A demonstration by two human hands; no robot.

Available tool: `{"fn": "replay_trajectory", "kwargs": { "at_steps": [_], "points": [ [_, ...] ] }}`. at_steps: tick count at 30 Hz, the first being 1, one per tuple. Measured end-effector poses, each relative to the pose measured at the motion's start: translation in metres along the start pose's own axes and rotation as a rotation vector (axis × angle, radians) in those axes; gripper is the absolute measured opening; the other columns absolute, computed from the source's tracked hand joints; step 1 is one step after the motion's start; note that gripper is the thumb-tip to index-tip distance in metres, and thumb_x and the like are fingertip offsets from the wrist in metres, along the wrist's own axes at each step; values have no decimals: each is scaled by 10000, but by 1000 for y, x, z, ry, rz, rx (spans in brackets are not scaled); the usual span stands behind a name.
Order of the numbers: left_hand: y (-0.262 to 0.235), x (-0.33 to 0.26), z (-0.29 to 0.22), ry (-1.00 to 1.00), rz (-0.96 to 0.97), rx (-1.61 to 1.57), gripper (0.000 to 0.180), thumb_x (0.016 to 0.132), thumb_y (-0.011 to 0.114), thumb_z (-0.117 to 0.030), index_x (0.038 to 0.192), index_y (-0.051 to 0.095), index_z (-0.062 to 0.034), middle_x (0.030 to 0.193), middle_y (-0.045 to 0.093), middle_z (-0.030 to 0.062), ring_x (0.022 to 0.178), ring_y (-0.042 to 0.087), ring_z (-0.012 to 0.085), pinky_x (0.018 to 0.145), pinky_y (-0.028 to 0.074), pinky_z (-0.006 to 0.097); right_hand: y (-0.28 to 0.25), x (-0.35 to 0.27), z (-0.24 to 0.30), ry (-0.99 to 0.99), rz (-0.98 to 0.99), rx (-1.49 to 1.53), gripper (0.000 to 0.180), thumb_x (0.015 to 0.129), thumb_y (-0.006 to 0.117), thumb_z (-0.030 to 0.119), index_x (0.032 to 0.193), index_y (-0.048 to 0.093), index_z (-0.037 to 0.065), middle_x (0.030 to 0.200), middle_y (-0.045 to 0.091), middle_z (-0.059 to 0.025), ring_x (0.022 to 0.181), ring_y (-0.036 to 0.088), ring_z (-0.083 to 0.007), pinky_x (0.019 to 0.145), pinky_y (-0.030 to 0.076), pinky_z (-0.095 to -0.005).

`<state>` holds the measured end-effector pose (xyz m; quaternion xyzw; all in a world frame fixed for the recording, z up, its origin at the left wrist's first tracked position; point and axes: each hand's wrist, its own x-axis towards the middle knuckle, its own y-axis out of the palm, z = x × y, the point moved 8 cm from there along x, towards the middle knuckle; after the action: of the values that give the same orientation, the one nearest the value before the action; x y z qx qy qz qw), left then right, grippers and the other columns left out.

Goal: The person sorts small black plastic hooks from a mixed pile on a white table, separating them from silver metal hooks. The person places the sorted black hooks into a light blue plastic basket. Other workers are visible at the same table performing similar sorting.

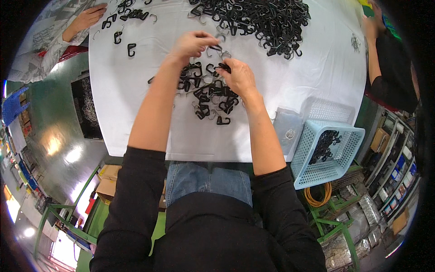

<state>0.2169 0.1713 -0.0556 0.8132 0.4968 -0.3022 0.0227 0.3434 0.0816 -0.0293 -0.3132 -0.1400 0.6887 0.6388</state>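
My left hand (195,44) is over the white tabletop, its fingers pinched together around a small black hook with a thin wire part. Close by on its right, my right hand (239,76) has thumb and fingers closed on a black hook (224,67). Below both hands spreads a small pile of black hooks (206,93), some with silvery curved wires among them. One loose black hook (223,121) lies at the pile's near edge.
A large heap of black hooks (258,20) covers the table's far side. At the right front edge, a light-blue basket (301,170) holds more hooks, beside a clear plastic bag (287,124). Co-workers' hands (90,17) show at far left and far right (370,27).
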Motion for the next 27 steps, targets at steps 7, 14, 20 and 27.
{"fn": "replay_trajectory", "kwargs": {
  "at_steps": [7, 14, 20, 27],
  "points": [
    [-72, -58, 22, -51, -58, 44, 203, 746, 667, -186, 880, 647, -35, 685, 557, -18, 563, 456, 70, 494, 341, 202, 0, -27, -1, 327, 259, 1177, 213, 759, 633, 207, 905, 550, 75, 775, 595, -50, 700, 562, -108, 533, 402, -197],
    [-76, -105, 35, 30, 122, -1347, 317, 829, 564, -130, 1125, 529, -24, 891, 539, 70, 710, 477, 120, 514, 374, 195, 22, 18, 11, 135, 97, -108, 327, 711, 685, 337, 713, 599, 22, 728, 608, -126, 690, 617, -180, 602, 475, -280],
    [-72, -96, 64, -112, -66, -765, 227, 862, 547, -137, 1064, 586, -39, 883, 571, 50, 662, 509, 122, 535, 405, 176, 32, 9, -4, 387, 115, 650, 345, 725, 675, 280, 946, 587, 31, 793, 617, -101, 497, 600, -163, 517, 477, -301],
    [-30, -74, 19, 180, -479, 762, 324, 707, 703, -312, 844, 643, -24, 672, 597, 67, 575, 562, 160, 540, 437, 286, 41, 13, 15, 226, 142, -536, 409, 694, 712, 373, 967, 587, 95, 814, 648, -123, 819, 619, -276, 697, 468, -375]
  ]
}}
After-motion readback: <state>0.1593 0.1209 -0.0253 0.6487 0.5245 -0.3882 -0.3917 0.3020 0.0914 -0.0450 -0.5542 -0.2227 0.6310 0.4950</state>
